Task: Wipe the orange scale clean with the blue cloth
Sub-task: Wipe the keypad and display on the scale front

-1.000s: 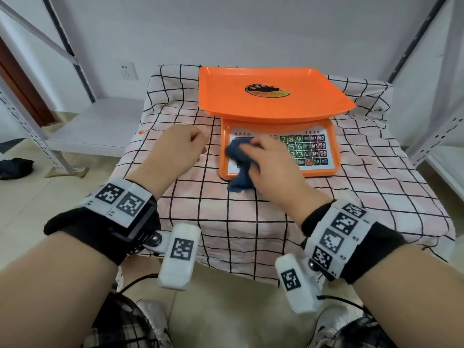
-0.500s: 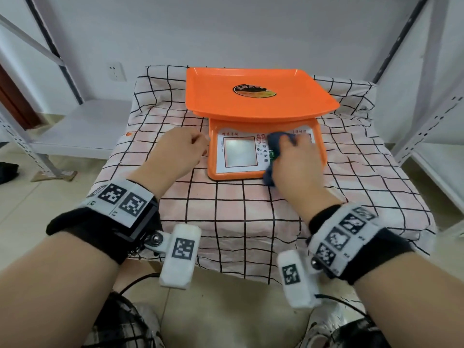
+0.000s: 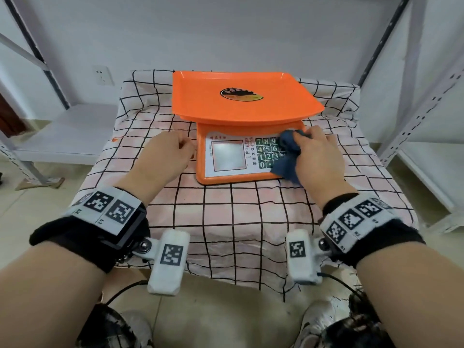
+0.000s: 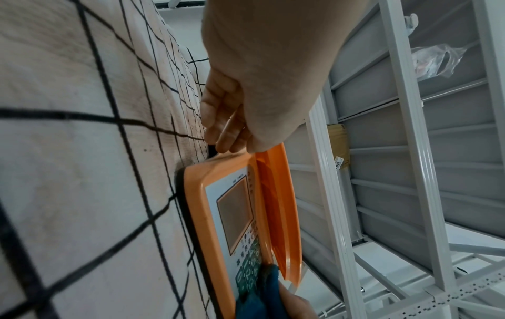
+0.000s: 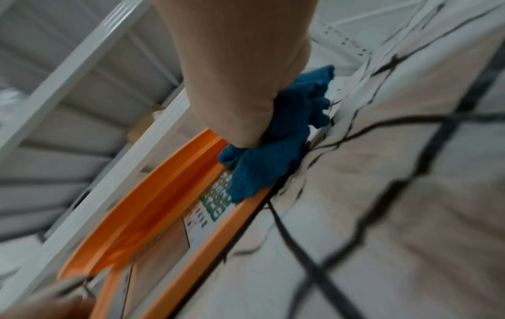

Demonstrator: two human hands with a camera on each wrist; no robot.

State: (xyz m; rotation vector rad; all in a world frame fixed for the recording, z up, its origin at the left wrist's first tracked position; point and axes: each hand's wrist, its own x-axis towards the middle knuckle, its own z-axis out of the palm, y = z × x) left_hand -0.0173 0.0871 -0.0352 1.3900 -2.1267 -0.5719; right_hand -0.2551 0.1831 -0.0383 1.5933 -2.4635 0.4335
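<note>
My left hand [image 3: 164, 156] rests at ten o'clock, fingers loosely curled, grasping nothing, just beside the orange scale [image 3: 241, 136]. At one o'clock my right hand [image 3: 316, 159] clenches the blue cloth [image 3: 287, 159] against the scale's keypad [image 3: 266, 151] at twelve o'clock.

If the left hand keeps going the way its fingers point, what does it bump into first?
Most likely the orange scale. The left hand rests on the checked cloth beside the scale's left side, fingers curled toward the base just under the tray. Whether they already touch it is unclear.
</note>
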